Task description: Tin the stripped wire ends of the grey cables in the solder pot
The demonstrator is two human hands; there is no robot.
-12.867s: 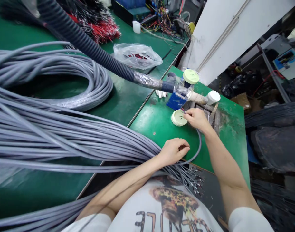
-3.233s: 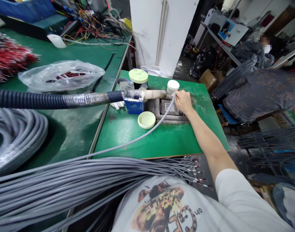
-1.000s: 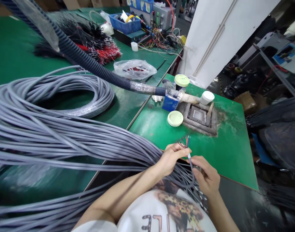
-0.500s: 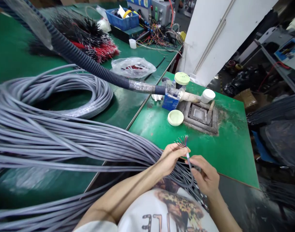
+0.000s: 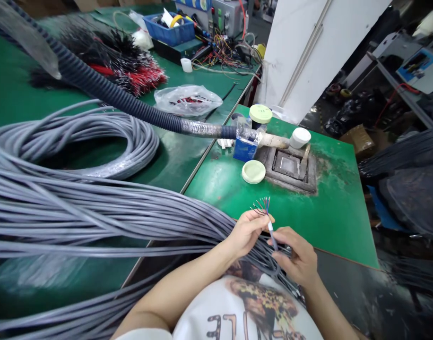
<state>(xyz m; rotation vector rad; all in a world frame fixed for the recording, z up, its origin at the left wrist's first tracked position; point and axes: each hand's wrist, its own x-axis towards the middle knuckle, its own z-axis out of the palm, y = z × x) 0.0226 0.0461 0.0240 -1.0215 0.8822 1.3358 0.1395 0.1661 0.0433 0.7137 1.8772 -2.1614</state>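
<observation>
Right hand (image 5: pixel 294 255) gone from the metal tray (image 5: pixel 285 165) to the near tabletop edge (image 5: pixel 339 255); left hand (image 5: pixel 245 231) now beside it; grey cable end (image 5: pixel 271 231), wires fanned, held between them.

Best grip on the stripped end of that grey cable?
Pinch the cable jacket just below the splayed coloured wires, coming from the near side. The thin wires fan out loose and look easily bent; the jacket is a straighter, thicker stretch.

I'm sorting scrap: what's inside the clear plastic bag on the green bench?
Red and black bits, perhaps wire ends, show through the clear plastic bag; its crumpled film hides the rest.
</observation>
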